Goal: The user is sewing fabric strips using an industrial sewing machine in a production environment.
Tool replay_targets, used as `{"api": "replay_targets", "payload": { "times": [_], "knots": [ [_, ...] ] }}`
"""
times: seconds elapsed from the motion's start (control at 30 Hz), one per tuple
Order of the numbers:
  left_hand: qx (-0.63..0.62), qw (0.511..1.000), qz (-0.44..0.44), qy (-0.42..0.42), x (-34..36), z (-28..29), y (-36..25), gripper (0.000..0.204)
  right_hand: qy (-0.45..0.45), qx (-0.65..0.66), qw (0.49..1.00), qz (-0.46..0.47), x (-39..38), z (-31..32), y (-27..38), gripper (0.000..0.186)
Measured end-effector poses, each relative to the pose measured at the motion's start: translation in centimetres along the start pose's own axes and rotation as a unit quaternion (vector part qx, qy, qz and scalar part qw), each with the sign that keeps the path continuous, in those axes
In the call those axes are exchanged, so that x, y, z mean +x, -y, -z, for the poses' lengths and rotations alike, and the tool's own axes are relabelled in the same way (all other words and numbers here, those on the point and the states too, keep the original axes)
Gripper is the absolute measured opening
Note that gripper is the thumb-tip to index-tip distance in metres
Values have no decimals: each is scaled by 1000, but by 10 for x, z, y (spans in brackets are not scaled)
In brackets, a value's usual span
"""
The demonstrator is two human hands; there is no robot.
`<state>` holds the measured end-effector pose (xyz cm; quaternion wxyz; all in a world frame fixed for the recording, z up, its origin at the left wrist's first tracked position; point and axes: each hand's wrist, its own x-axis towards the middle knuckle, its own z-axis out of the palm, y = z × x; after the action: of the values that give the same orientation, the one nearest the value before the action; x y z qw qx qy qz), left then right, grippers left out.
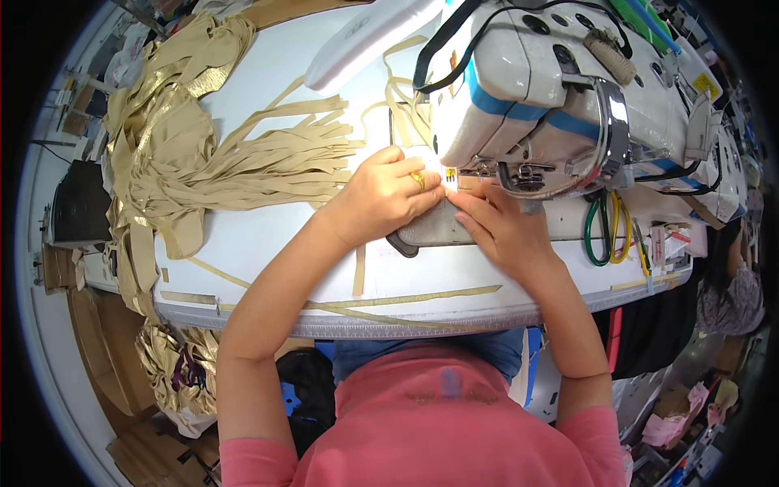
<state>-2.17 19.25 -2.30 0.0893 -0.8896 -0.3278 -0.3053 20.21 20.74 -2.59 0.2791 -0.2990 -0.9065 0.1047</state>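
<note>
Tan fabric in long, narrow strips (pixel 276 162) fans across the left of the frame, the loose ends pointing toward the middle, beside a heap of gold-coated cloth (pixel 162 89) at the upper left. The left hand (pixel 381 195), with a yellow ring (pixel 418 180) on one finger, sits near the centre, its fingers curled and their tips bunched together. Just right of it, the right hand (pixel 510 231) lies with fingers extended and the thumb apart, fingertips close to those of the left. Glare and the fingers hide whether either hand pinches any material, so I cannot tell what is gripped. Both hands are at the front of a white industrial sewing machine (pixel 511 89) with blue bands, which fills the upper right; its brightly lit needle area is right above the fingertips. A curved chrome bar (pixel 614 122) stands at the front of the machine. Beneath the left wrist, a short tan strip (pixel 358 272) lies on the white table (pixel 235 231). Narrow golden strips (pixel 406 299) cross near a ruler (pixel 381 326) along the lower table edge. Right of the right hand are green (pixel 598 263) and yellow looped handles.
</note>
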Motion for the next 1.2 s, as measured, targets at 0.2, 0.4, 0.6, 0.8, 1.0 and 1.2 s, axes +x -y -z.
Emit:
{"api": "replay_targets", "payload": {
  "times": [0.2,0.4,0.6,0.8,1.0,1.2],
  "knots": [
    [-64,998,-4,-13,7,-4,17,13,-11,-43,999,-12,-6,-11,-15,25],
    [-92,995,15,-32,1,-13,22,18,1,-32,998,-45,-5,-13,-16,24],
    [-86,996,22,-10,0,-12,23,20,-8,-32,998,-49,-2,-9,-12,27],
    [-95,995,34,10,2,-8,22,19,-21,-24,999,-23,1,-7,-10,29],
    [-72,994,79,-1,-1,-17,19,20,-28,-27,999,-26,-2,-11,-10,30],
    [-66,995,76,-12,3,-15,18,22,-48,-24,998,-14,0,-10,-8,32]
  ]
}}
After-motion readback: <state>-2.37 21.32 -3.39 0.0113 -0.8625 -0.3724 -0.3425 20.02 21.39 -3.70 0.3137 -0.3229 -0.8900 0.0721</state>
